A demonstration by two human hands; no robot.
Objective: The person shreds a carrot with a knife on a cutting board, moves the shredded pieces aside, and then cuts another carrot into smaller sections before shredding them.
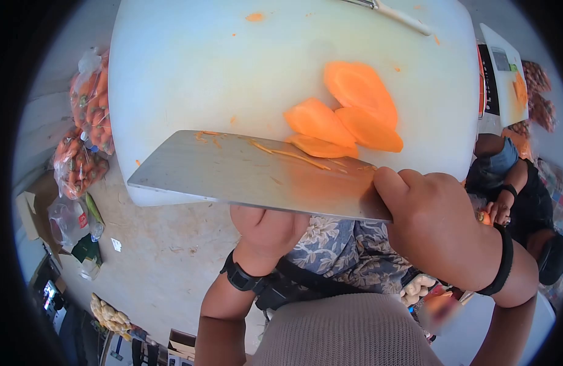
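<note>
My right hand is wrapped round the grip end of a broad cleaver. The blade lies flat side up, across the near edge of a white cutting board, with thin carrot shreds stuck to it. Several slanted carrot slices overlap on the board just beyond the blade; the nearest is partly covered by it. My left hand is under the blade's lower edge, below the board. The cleaver hides its fingers, so whether it holds anything does not show.
A white-handled tool lies at the board's far edge. Bags of carrots stand at the left. To the right, another person sits close by, near a second white board. A cardboard box is on the floor.
</note>
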